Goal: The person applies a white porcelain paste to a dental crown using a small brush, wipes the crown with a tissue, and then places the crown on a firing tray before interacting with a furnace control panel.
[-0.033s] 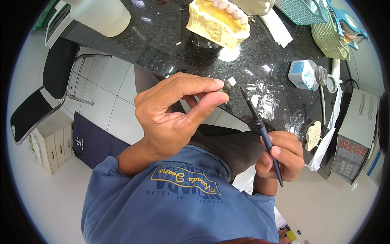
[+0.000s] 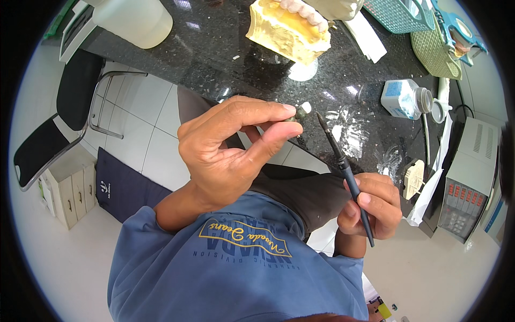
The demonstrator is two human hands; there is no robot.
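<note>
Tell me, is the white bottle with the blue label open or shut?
Open: the bottle's threaded neck is bare, and a round lid lies beside it.

Two hands [image 2: 220, 153] [image 2: 382, 206]; one brush [image 2: 350, 177]; two baskets [image 2: 399, 17] [image 2: 429, 56]; one chair [image 2: 80, 88].

The left grip [image 2: 222, 147] partly hides a white-tipped piece [image 2: 305, 108]; the upper edge crops a canister [image 2: 137, 24].

The field was brightly and fairly evenly lit; light from above was mirrored as small glare patches on the dark countertop [image 2: 214, 51]. Straight edges were bowed toward the rim, where the circular view was bounded by black and fringed with blue. Detail was softened peripherally.
</note>
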